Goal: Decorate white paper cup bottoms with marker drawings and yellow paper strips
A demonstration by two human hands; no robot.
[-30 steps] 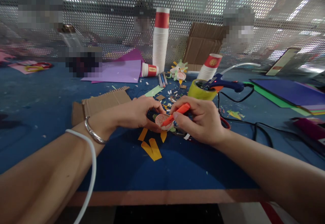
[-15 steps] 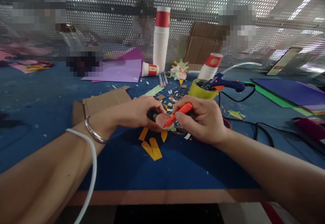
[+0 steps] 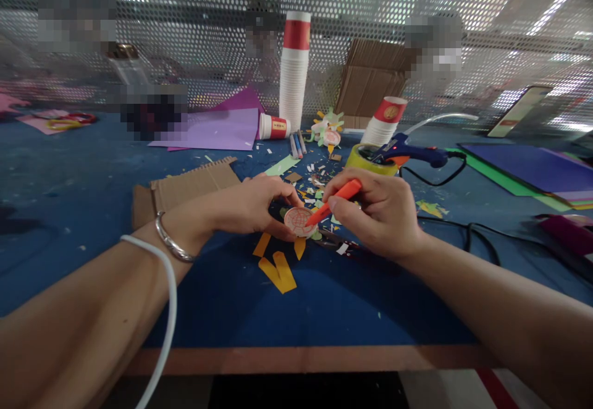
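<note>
My left hand pinches a small round disc, pale with orange-red crossing lines drawn on its face. A pointed yellow paper piece and a bit of green show at the disc's lower edge. An orange marker is gripped in my right hand, its tip at the right part of the disc. Below the disc lie yellow paper strips. Scissors rest partly hidden under my right hand.
Behind my hands are paper scraps, several markers, a tall cup stack and a paper-flower figure. A glue gun sits on yellow tape, its cable running right. Corrugated cardboard lies left.
My right hand and the orange marker have shifted slightly right and up, moving the tip from the disc's lower middle to its right side. My left hand stays put.
</note>
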